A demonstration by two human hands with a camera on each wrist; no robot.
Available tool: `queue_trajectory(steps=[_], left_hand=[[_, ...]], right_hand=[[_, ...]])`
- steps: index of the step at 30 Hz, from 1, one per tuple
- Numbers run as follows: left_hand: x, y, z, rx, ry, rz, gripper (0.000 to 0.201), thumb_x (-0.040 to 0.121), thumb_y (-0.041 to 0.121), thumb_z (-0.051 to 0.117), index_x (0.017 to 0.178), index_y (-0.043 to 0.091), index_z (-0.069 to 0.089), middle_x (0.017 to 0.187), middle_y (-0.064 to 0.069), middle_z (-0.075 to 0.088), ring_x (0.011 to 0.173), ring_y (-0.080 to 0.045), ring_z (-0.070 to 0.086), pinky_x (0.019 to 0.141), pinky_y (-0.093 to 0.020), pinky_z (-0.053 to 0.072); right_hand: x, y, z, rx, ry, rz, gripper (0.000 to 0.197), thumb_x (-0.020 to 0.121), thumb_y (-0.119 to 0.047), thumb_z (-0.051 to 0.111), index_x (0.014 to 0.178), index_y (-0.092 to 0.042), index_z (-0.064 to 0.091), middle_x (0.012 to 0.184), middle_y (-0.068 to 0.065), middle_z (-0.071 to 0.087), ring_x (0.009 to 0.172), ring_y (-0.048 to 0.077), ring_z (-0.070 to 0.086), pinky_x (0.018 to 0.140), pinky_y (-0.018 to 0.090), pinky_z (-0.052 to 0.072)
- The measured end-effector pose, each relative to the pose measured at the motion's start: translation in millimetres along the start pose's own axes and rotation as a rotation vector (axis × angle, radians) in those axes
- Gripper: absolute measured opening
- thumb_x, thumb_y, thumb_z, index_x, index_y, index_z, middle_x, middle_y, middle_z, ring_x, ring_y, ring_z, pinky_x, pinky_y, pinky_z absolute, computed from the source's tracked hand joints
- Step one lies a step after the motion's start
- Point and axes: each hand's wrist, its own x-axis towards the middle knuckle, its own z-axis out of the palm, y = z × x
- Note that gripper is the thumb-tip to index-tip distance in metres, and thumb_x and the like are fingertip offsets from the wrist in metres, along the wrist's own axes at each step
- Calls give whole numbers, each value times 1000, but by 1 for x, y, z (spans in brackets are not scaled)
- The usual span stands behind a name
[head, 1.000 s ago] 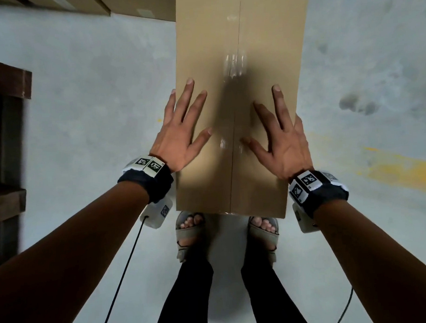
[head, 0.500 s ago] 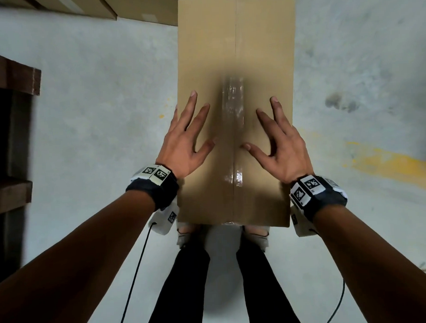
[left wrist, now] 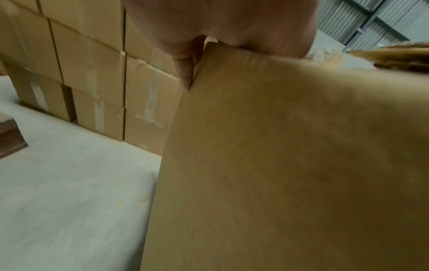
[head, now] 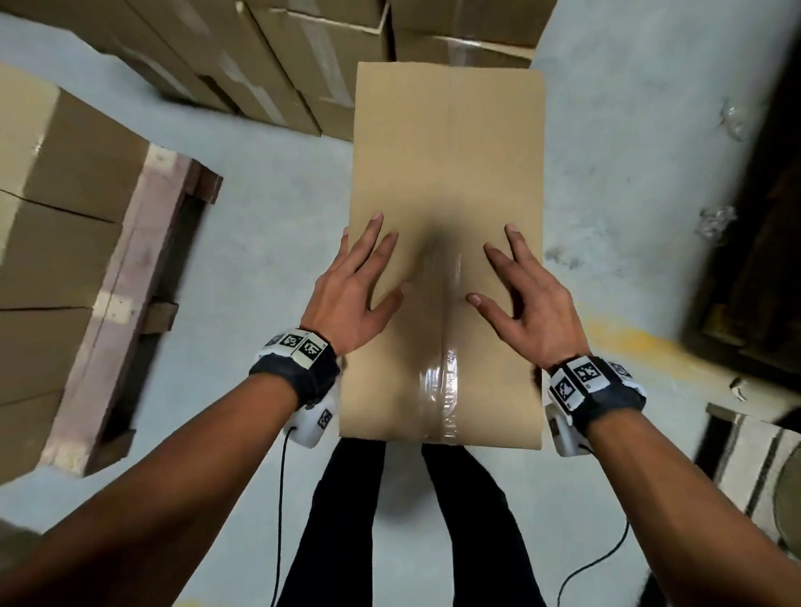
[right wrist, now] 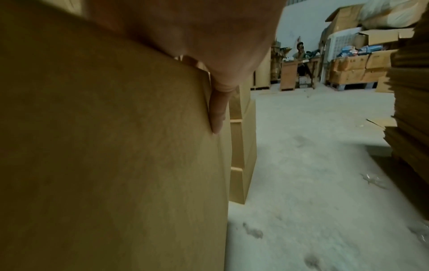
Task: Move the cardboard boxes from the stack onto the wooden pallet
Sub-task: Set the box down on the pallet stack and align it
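Here both hands lay flat on the cardboard box (head: 448, 165).
Left hand (head: 348, 300) and right hand (head: 533, 307) spread wide, fingers straight, either side of its taped seam (head: 442, 383).

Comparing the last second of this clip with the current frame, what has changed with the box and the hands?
The view has swung up and away from the feet: the stack of boxes and the wooden pallet, already loaded with boxes, now show. The carried box sits slightly lower in frame. Nothing was taken up or released: the left hand and right hand stay flat on its top, fingers spread, either side of the tape seam.
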Motion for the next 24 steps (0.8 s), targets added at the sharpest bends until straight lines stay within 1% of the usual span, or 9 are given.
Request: queue_trajectory(steps=[4, 7, 9, 11, 14, 16, 20, 22, 24], left_hand=[[-46, 54, -81, 4, 78, -36, 68, 103, 55, 55, 163, 33, 32, 174, 18, 7, 158, -25, 25, 107, -51, 52], [-80, 85, -135, -1, 149, -82, 66, 102, 53, 57, 161, 34, 35, 173, 17, 12, 158, -21, 26, 114, -47, 47], [-102, 99, -170, 15, 207, -113, 65, 102, 52, 57, 161, 34, 37, 173, 17, 15, 158, -19, 25, 117, -42, 44], [-123, 108, -201, 35, 254, -157, 64, 102, 53, 57, 160, 36, 37, 172, 19, 15, 158, -18, 23, 116, -39, 40], [-151, 109, -242, 41, 321, -206, 64, 102, 54, 56, 160, 38, 36, 171, 23, 13, 158, -18, 25, 119, -40, 39], [-167, 103, -267, 45, 363, -242, 64, 102, 57, 54, 161, 40, 34, 171, 26, 10, 156, -16, 28, 120, -41, 39], [-192, 85, -312, 31, 467, -308, 65, 101, 59, 53, 160, 41, 34, 170, 27, 11, 155, -9, 29, 120, -45, 37], [-205, 69, -331, 35, 513, -334, 65, 101, 60, 51, 160, 40, 34, 170, 28, 11, 154, -10, 32, 119, -50, 39], [-216, 51, -351, 37, 544, -372, 66, 100, 61, 50, 160, 42, 32, 169, 31, 9, 154, -12, 33, 118, -54, 40]], right_hand=[[-11, -75, -67, 14, -19, -70, 63, 98, -49, 72, 151, -20, 56, 171, -1, 30, 143, 20, 52, 111, 37, 49], [-18, -126, -101, 24, -39, -123, 63, 97, -53, 71, 151, -24, 55, 171, -6, 30, 134, 21, 60, 109, 39, 51], [-18, -159, -117, 33, -53, -175, 64, 97, -55, 70, 152, -26, 54, 171, -9, 28, 141, 17, 54, 114, 41, 47], [-14, -191, -129, 35, -68, -225, 64, 97, -55, 70, 152, -27, 53, 171, -12, 27, 144, 13, 50, 117, 37, 44], [0, -239, -140, 45, -93, -306, 63, 97, -54, 70, 151, -28, 55, 170, -13, 28, 146, 2, 44, 119, 27, 39], [13, -271, -142, 40, -114, -372, 62, 97, -54, 70, 151, -28, 55, 170, -12, 29, 146, 3, 44, 120, 25, 36], [45, -333, -132, -13, -160, -470, 64, 97, -59, 66, 152, -29, 53, 170, -12, 28, 148, 7, 42, 121, 26, 34], [61, -363, -122, -32, -192, -505, 65, 97, -61, 65, 153, -31, 52, 171, -15, 26, 149, 8, 42, 120, 25, 32], [77, -393, -109, -51, -212, -553, 66, 97, -63, 64, 154, -33, 50, 171, -16, 24, 148, 9, 43, 122, 28, 33]])
